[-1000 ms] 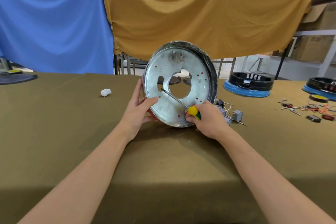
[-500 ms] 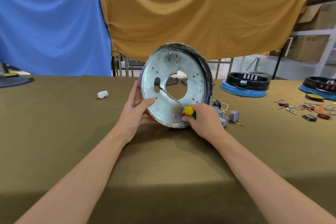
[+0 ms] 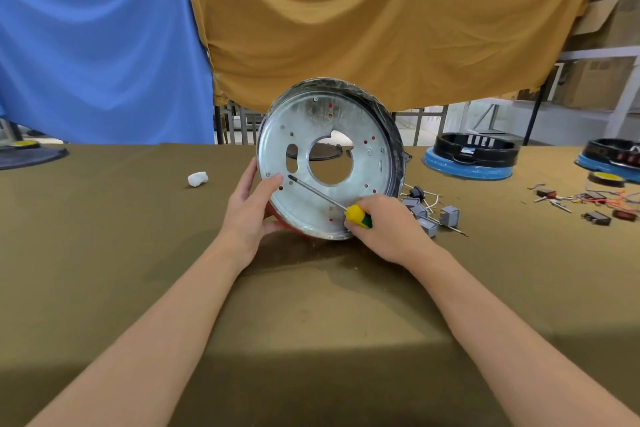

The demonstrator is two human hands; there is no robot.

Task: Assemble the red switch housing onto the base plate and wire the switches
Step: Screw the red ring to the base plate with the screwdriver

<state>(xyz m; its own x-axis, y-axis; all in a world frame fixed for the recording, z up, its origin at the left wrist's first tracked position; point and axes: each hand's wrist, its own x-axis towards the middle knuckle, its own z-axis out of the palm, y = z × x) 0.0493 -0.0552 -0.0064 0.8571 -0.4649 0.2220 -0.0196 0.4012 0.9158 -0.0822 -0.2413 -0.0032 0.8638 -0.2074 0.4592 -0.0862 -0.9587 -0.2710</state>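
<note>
Screwdriver tip at the plate's left holes

The right hand [image 3: 388, 225] grips the screwdriver [image 3: 356, 216]; the left hand [image 3: 251, 208] grasps the base plate [image 3: 367, 170], upright on the olive table [image 3: 138, 253]. Red housing [image 3: 278, 217] peeks behind; loose switches [image 3: 429, 218] look unwired, so fastening seems underway. Blue and mustard cloths [image 3: 381, 28] hang behind.

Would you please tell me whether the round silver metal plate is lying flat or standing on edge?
Standing on edge. The round silver metal plate faces the camera, its lower rim on the olive table, steadied by the left hand.
</note>
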